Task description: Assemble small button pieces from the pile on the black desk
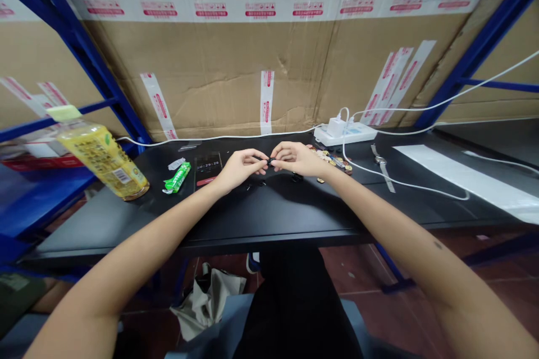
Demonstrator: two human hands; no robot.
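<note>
Just above the black table, my left hand and my right hand meet fingertip to fingertip. Both pinch a small black piece between them; it is too small to tell its kind. Several small dark bits lie on the table below my right hand. Behind that hand is a pile of small tan and brown pieces, partly hidden by it. Beside my left hand lies a phone showing a running-clock style number display.
A green candy packet and a yellow drink bottle stand to the left. At the back, a white power strip has cables trailing right. A wristwatch and a white strip lie on the right. Cardboard walls the back.
</note>
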